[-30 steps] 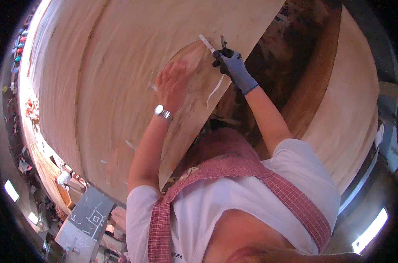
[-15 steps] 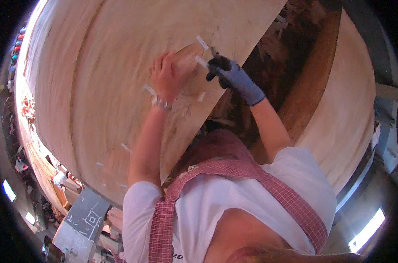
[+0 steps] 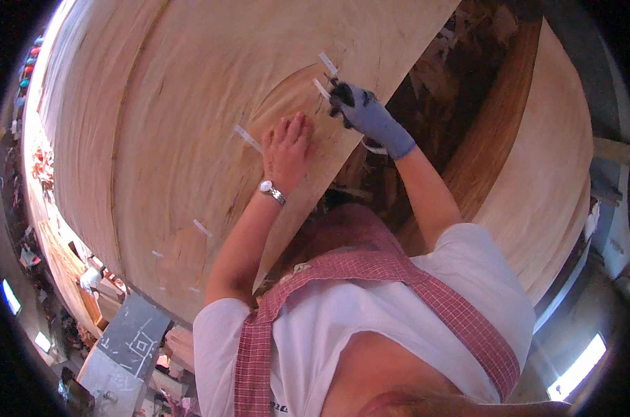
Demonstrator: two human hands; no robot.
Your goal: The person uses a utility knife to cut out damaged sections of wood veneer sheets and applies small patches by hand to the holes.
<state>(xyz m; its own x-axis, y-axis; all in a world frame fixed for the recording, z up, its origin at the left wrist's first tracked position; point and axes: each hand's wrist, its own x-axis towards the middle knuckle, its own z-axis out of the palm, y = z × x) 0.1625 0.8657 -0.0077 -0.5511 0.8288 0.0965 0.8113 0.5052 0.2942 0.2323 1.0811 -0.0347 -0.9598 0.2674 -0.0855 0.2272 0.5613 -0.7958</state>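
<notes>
My bare left hand lies flat on a pale veneer sheet, fingers stretched out. It rests at the lower edge of a slightly darker, curved-edged patch of veneer. My right hand, in a grey-blue glove with black fingertips, is closed near the sheet's right edge. A thin dark tip shows at its fingers, but the kind of tool is hidden. Beside those fingertips are two short white tape strips. Another tape strip lies just left of my left hand. A pale curved band shows below my right wrist.
Right of the sheet's edge is a dark gap with torn veneer scraps, bordered by a brown wood strip and another pale sheet. More tape strips dot the lower left. A grey marked board stands beyond the sheet.
My left hand has slid right and toward me off the patch's middle, uncovering its curved edge. My right hand has shifted slightly, with its fingers still at the tape strips.
</notes>
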